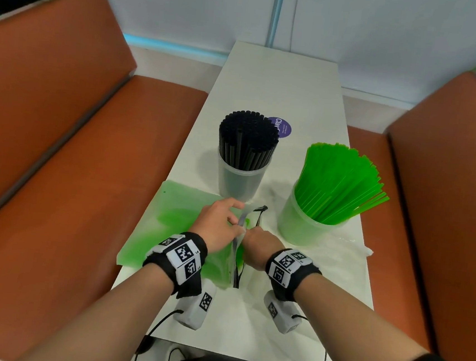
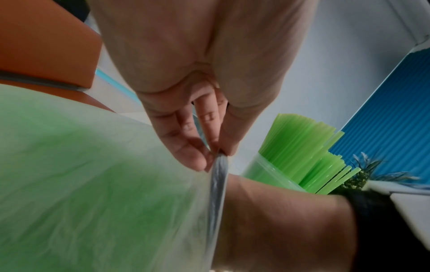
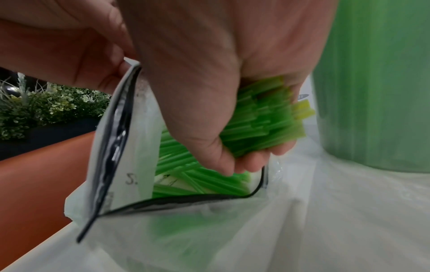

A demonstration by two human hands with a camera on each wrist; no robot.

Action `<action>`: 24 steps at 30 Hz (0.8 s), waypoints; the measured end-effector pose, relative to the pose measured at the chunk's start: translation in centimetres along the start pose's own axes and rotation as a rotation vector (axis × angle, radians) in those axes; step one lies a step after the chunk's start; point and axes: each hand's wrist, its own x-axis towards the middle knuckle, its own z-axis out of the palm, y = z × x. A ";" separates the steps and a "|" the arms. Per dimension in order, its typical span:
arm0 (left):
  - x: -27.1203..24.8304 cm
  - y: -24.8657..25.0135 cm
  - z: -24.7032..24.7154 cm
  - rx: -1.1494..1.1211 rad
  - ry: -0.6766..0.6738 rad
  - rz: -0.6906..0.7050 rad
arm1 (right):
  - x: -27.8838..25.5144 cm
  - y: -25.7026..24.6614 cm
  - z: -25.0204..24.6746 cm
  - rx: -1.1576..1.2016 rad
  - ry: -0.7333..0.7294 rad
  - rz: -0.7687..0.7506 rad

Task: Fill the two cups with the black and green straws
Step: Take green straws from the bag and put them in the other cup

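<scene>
White tabletop (image 1: 284, 77) between orange benches (image 1: 61, 134). Right hand (image 3: 209, 82) is inside the zip bag's (image 3: 121, 165) mouth, fingers curled round a bunch of green straws (image 3: 260, 125) (fingertips hidden in the head view). Left hand (image 2: 197, 119) pinches the bag's dark zip edge, lifting it open. Beyond the hands: one cup (image 1: 241, 180) packed with black straws (image 1: 248, 137), another cup (image 1: 302, 224) holding green straws fanned rightward. Bag contents blurred.

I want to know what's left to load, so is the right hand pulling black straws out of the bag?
No, the right hand grips a bunch of green straws at the mouth of the plastic bag.
</scene>
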 end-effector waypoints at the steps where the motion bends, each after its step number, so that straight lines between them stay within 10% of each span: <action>1: 0.0 0.0 0.0 0.000 0.001 -0.004 | -0.3 0.3 -0.1 -0.011 0.008 -0.002; 19: 1.8 -0.2 -0.2 0.022 0.121 -0.080 | -12.0 14.9 0.6 0.120 0.164 0.375; 24: 1.3 2.3 -0.1 -0.316 0.173 -0.061 | -13.0 14.6 0.3 0.211 0.281 0.269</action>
